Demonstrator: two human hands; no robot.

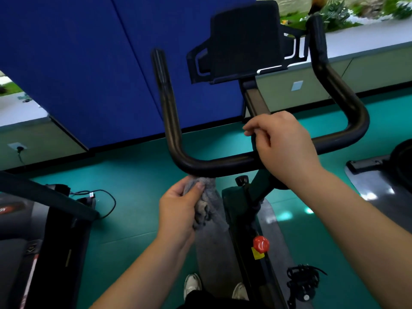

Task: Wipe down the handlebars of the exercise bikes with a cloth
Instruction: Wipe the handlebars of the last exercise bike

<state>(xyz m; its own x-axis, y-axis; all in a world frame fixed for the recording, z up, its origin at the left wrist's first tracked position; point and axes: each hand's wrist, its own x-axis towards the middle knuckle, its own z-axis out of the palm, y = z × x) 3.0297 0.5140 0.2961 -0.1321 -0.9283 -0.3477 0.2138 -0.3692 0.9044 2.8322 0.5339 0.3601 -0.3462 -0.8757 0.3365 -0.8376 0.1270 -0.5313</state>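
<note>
The handlebar [223,163] is a black, matte, rounded tube bent into a wide U: a crossbar nearest the person, two arms rising away from it. The left arm ends in a ribbed grip; the right one curves outward, then upward. A dark, flat, rectangular console [245,39] sits on a stem between the arms.

The left hand [180,206] grips a grey cloth [205,204] — soft, nappy, bunched into folds — with fingers curled round it and the thumb pressed on top. The cloth's upper edge touches the underside of the crossbar at its left bend; the rest hangs below the hand.

The right hand [281,143] rests on the crossbar near the stem, fingers curled over and pressed together, the thumb tip meeting the forefinger on a dark upright part — which part cannot be told.

Below, a red faceted knob [260,244] sits on the bike frame. The floor [145,170] is smooth and teal.
</note>
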